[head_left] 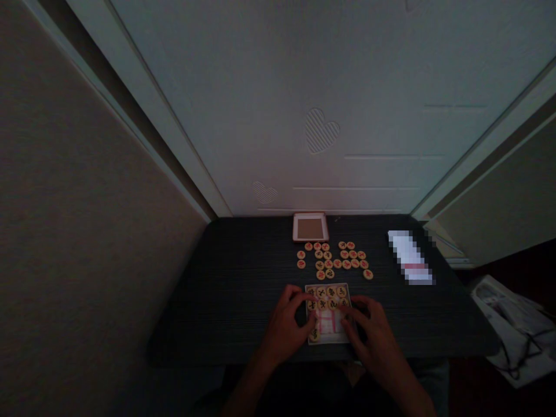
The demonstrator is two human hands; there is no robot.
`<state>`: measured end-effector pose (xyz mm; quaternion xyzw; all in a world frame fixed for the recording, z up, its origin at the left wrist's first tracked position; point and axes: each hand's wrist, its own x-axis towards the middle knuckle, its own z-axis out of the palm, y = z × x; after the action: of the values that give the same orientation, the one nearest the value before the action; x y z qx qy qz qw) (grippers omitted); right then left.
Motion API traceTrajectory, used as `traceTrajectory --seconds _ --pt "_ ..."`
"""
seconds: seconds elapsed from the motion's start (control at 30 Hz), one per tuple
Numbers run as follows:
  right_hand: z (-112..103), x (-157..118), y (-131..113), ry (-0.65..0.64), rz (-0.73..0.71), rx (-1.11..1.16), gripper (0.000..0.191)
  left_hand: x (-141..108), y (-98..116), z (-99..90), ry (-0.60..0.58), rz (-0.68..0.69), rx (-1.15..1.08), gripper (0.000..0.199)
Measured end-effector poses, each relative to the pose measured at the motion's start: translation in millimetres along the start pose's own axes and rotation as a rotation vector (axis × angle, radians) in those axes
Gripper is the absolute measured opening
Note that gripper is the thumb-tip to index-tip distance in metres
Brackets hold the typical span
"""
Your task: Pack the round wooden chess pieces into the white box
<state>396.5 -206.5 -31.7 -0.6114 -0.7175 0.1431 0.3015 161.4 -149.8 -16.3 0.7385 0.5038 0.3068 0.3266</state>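
A small shallow box [328, 339] sits near the table's front edge, with two rows of round xiangqi pieces [322, 304] in its far half. Another xiangqi piece [314, 335] lies in its near left corner, and a white lining with pink lines shows beside it. My left hand [290, 324] reaches over the box's left side, thumb and index finger closed around the left piece of the second row. At the right side, my right hand [369, 327] has its index fingertip touching the second row, with the thumb apart from it. Its other fingers are partly hidden.
Beyond the box, several loose xiangqi pieces [346, 264], many with red characters, are scattered on the dark table [234, 284]. A box lid [310, 238] lies at the back against the white panel [269, 116]. A pixelated bright object [410, 258] is at right.
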Motion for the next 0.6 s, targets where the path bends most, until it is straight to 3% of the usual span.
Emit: traceTrajectory --seconds 0.33,0.43,0.6 --pt "-11 12 6 0.069 0.038 0.001 0.029 1 1 0.1 0.025 -0.001 -0.017 0.025" --pt "-18 43 17 0.092 -0.024 -0.046 0.030 2 0 -1.1 0.027 -0.001 -0.037 0.018" --pt "-31 127 40 0.031 -0.087 -0.183 0.026 3 -3 -3.5 0.053 -0.008 -0.077 0.016"
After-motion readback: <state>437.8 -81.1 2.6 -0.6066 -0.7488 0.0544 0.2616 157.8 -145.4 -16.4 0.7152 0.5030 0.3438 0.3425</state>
